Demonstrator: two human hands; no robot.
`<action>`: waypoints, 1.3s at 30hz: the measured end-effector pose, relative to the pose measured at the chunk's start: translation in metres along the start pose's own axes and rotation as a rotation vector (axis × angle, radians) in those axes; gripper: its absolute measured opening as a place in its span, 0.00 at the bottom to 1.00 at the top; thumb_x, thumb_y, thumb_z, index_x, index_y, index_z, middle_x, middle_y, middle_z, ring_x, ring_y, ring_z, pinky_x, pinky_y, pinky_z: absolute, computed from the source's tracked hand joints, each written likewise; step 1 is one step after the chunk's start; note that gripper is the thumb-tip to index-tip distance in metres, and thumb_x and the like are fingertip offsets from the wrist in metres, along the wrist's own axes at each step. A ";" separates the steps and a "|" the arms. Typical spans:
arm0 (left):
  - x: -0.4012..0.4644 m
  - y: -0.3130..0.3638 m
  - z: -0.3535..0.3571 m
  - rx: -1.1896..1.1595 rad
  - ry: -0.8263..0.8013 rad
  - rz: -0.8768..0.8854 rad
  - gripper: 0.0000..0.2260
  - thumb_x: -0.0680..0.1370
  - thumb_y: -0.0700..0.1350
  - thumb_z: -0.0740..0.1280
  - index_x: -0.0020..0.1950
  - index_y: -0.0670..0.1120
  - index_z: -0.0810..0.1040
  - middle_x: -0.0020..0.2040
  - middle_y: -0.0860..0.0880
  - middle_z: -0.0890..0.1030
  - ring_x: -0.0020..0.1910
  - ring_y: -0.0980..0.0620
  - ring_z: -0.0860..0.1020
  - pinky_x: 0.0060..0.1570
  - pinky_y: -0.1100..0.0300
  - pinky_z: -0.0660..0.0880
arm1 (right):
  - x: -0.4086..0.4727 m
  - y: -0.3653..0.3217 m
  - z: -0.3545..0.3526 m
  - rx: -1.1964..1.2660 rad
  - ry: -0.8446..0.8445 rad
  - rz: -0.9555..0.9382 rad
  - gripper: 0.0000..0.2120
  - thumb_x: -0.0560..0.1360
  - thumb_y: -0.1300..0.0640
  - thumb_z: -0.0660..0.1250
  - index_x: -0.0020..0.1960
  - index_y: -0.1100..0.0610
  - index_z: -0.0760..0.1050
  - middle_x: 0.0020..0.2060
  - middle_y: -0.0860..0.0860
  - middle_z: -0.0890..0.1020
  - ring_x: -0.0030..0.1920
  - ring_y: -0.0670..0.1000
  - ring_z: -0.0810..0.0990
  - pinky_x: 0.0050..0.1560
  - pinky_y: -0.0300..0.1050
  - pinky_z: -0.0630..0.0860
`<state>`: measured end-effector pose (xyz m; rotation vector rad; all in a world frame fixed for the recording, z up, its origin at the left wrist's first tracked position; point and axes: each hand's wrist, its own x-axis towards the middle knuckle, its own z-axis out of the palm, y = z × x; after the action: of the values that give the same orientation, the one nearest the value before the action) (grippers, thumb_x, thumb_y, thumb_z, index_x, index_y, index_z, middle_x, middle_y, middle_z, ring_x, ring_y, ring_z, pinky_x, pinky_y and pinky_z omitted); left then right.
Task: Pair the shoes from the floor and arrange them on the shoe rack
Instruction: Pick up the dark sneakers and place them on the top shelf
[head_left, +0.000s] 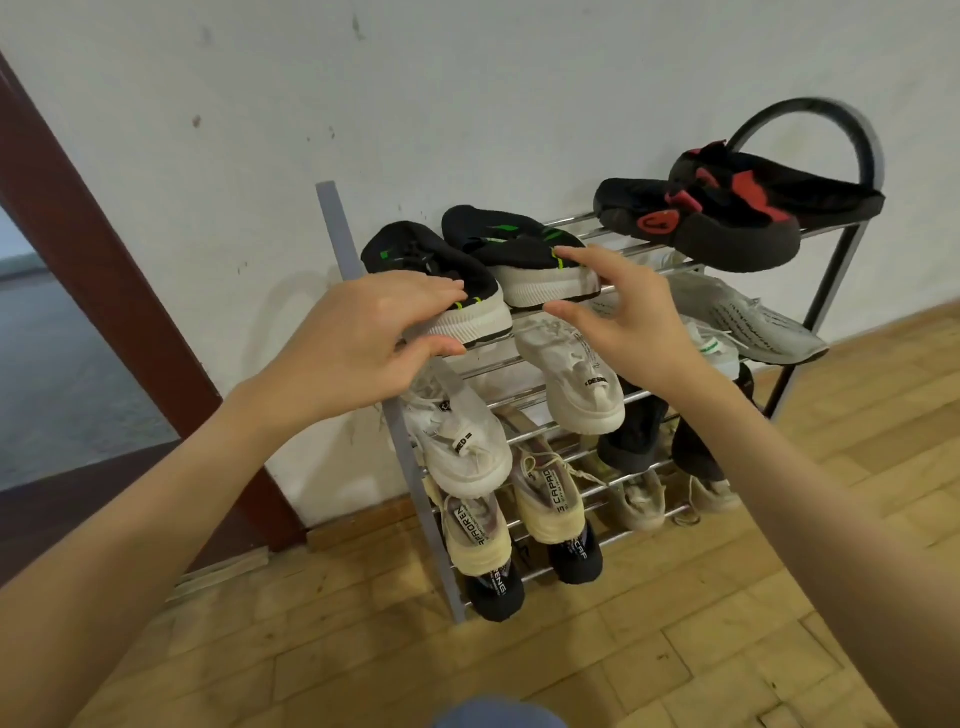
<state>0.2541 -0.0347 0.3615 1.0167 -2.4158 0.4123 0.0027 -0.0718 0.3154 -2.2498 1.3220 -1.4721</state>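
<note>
A metal shoe rack (818, 283) stands against the white wall. On its top shelf sit two black sneakers with green marks and white soles, side by side. My left hand (363, 338) grips the heel of the left black sneaker (410, 249), fingers over the top and thumb under the sole. At the heel of the right black sneaker (519, 244) my right hand (623, 317) is spread, with a fingertip touching the collar and the thumb just below the sole. A black and red pair (727, 218) lies at the top right.
Lower shelves hold white sneakers (571, 374), a grey-white shoe (748, 322), cream shoes (545, 499), dark shoes and several more. A brown door frame (104, 280) stands to the left of the rack. Wooden parquet floor (519, 660) lies in front.
</note>
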 end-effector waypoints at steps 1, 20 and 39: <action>0.000 0.001 0.001 0.012 0.002 0.010 0.23 0.75 0.53 0.63 0.62 0.39 0.79 0.60 0.44 0.82 0.60 0.46 0.79 0.60 0.53 0.75 | 0.001 0.003 0.000 0.024 0.005 -0.002 0.23 0.74 0.54 0.72 0.68 0.56 0.74 0.61 0.50 0.79 0.63 0.45 0.74 0.63 0.30 0.65; 0.008 0.000 0.010 0.028 -0.028 -0.177 0.20 0.76 0.45 0.68 0.68 0.43 0.74 0.64 0.46 0.79 0.63 0.45 0.77 0.58 0.55 0.72 | 0.005 0.023 0.011 0.080 0.016 -0.076 0.25 0.75 0.51 0.71 0.70 0.56 0.71 0.63 0.46 0.78 0.65 0.43 0.74 0.67 0.38 0.69; 0.180 0.112 0.085 -0.217 -0.005 0.016 0.26 0.74 0.55 0.68 0.69 0.47 0.71 0.67 0.49 0.75 0.65 0.49 0.72 0.62 0.50 0.71 | -0.021 0.112 -0.114 -0.181 0.551 0.488 0.18 0.76 0.64 0.61 0.65 0.62 0.64 0.60 0.59 0.69 0.50 0.51 0.73 0.53 0.49 0.75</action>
<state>0.0362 -0.1013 0.3780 0.9039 -2.4119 0.1486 -0.1573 -0.0867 0.2988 -1.4633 2.0429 -1.8862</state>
